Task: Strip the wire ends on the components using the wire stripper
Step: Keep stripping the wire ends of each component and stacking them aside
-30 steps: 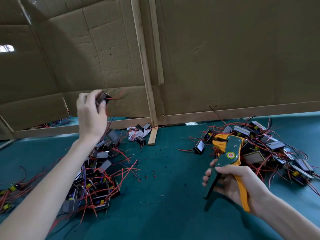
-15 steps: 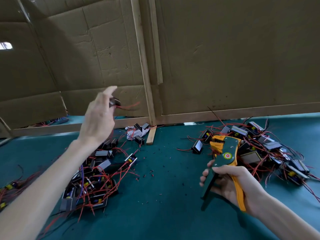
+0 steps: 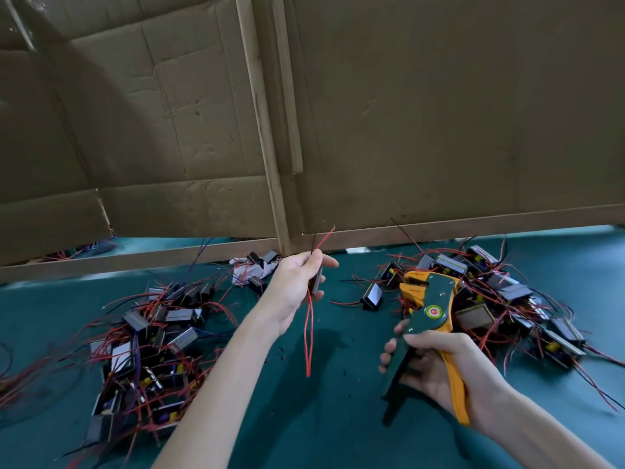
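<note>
Head view: the left hand point(image 3: 294, 282) swings in from over the left pile point(image 3: 152, 333) to centre, pinching one component point(image 3: 317, 282), two red leads point(image 3: 308, 333) dangling. It looks ready for stripping. The right hand point(image 3: 436, 363) stays wrapped round the one wire stripper point(image 3: 429, 306), handles spread, just beside. Two piles, the right pile point(image 3: 507, 292) behind the tool, too tangled to count.

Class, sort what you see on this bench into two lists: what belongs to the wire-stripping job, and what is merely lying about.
Job: wire stripper held in the right hand; component with red wires, pinched by the left hand; left pile and right pile of components.

Lying about: cardboard panels; wooden battens.
</note>
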A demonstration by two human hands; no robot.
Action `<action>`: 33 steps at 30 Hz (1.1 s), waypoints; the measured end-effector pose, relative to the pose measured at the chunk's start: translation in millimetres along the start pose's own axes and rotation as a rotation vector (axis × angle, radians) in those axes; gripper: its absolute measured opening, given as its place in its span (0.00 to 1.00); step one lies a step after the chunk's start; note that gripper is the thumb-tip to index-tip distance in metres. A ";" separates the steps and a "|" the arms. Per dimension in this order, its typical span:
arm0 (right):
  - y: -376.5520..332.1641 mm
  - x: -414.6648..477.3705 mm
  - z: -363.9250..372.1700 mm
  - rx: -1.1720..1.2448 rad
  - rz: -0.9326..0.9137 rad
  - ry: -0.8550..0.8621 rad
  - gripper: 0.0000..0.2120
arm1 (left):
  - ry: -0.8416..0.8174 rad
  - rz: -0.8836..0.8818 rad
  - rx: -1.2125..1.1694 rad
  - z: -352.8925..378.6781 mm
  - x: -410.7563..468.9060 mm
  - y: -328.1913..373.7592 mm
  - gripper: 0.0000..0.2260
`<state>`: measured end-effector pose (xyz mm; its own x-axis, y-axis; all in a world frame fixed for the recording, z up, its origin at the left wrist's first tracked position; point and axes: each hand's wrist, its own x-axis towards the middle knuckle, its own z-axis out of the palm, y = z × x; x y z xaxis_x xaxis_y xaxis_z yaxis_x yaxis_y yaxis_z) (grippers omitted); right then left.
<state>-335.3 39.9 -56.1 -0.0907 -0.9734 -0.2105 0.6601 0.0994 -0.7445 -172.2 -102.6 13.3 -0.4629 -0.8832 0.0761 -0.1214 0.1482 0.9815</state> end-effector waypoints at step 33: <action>1.7 -1.2 -6.4 -0.290 -0.077 -0.410 0.13 | -0.342 0.179 -0.029 17.6 -14.7 0.0 0.06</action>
<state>-338.8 42.6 -61.2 0.2073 -0.9754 0.0743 0.4239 0.0211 -0.9055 -180.8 -81.7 9.2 -0.7411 -0.6444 0.1883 0.0103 0.2695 0.9630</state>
